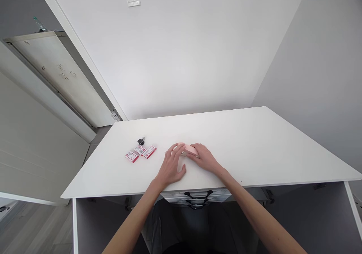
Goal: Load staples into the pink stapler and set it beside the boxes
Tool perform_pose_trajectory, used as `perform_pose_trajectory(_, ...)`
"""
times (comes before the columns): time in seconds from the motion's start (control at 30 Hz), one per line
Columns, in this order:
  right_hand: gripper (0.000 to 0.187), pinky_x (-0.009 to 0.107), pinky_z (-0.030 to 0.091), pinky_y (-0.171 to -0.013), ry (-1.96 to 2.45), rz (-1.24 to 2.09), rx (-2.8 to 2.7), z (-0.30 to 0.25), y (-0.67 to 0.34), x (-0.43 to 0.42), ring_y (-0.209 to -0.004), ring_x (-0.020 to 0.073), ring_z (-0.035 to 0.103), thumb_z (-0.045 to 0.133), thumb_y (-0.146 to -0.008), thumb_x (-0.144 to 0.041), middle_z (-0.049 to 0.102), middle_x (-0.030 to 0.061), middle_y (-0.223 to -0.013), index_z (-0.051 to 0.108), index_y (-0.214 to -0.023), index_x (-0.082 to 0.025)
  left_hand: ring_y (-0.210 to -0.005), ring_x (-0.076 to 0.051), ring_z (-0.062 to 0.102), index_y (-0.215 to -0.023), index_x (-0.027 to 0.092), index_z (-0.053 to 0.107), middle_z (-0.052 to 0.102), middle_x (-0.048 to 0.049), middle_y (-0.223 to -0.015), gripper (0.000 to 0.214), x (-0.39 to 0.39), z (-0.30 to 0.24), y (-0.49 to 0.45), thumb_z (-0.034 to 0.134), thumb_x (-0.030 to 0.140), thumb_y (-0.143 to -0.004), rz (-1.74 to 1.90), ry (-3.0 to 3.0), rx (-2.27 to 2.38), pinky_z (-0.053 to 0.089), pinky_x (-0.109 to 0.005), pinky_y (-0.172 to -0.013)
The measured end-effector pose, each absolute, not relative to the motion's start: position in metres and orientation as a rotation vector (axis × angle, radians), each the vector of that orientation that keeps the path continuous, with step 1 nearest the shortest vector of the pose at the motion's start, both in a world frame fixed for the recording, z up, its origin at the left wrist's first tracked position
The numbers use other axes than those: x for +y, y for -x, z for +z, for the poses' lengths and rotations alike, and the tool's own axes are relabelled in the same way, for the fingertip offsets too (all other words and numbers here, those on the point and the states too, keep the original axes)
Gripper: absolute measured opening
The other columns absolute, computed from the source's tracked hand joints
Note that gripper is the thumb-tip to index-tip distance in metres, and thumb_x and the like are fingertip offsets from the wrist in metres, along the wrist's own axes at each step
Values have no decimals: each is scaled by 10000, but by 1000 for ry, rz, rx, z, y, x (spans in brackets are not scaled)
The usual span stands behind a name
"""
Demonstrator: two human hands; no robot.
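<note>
A small pale pink box [191, 149] is between my two hands, near the front middle of the white tabletop. My left hand [171, 165] bends its fingers over the box's left end, while its thumb stands apart from the box. At the right end, my right hand [206, 158] grips the box between fingers and thumb. The fingers hide much of the box, and I cannot tell whether its lid is open.
Left of my hands lie three small red-and-white boxes [132, 156], with a small black object with a clear tip [141, 141] behind them. The white tabletop [240, 144] meets a wall at the back. Black drawer handles [198, 195] show below its front edge.
</note>
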State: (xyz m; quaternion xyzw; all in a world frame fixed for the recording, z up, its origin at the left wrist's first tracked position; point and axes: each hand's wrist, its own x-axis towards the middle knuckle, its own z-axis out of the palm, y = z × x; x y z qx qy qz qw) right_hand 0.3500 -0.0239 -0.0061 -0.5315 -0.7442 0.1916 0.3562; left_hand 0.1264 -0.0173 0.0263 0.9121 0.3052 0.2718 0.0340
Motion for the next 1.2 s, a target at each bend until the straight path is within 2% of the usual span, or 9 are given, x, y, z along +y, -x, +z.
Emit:
perform_pose_trajectory(0.17,394,430,511,-949,1341,551,-1783,-12,-350,-23,-1095,257,637,601,-981,-511,688,82,-1210,572,-1283,-260,-1541,-317,307,-1623,231,268,410,-101,-1640,757,-12,20,-128,529,142,-918,866,-2839,1163,353,-534,-1214)
perform_pose_trajectory(0.37,418,429,536,-919,1365,594,-1610,-14,-350,-23,-1063,247,650,584,-981,-510,688,87,-1195,560,-1310,-255,-1566,-399,216,-1596,156,307,297,-183,-1681,721,-5,14,-131,552,189,-920,1061,-2704,1617,260,-640,-1219)
perform_pose_trajectory(0.53,409,436,535,-932,1365,602,-1598,-12,-349,-25,-1062,247,649,581,-977,-499,688,93,-1183,566,-1295,-242,-1550,-392,257,-1586,213,352,309,-132,-1692,676,0,11,-131,543,238,-939,935,-2789,1512,213,-644,-1234)
perform_pose_trajectory(0.73,384,438,539,-933,1380,607,-1599,-14,-350,-24,-1042,242,652,569,-980,-485,692,91,-1170,568,-1278,-242,-1569,-412,212,-1583,201,368,347,-146,-1674,681,11,4,-130,552,285,-933,961,-2702,1584,110,-692,-1249)
perform_pose_trajectory(1.0,371,438,536,-942,1386,628,-1596,-15,-352,-24,-1033,235,653,551,-985,-488,695,83,-1151,569,-1263,-244,-1564,-448,185,-1541,125,398,378,-214,-1633,680,26,1,-127,574,292,-906,1059,-2537,1815,108,-706,-1243)
perform_pose_trajectory(1.2,355,435,536,-934,1383,644,-1582,-14,-351,-24,-1024,234,656,528,-992,-489,706,80,-1123,575,-1244,-243,-1581,-455,95,-1559,69,281,239,-281,-1664,740,27,1,-126,568,277,-909,1181,-2418,1815,180,-725,-1218)
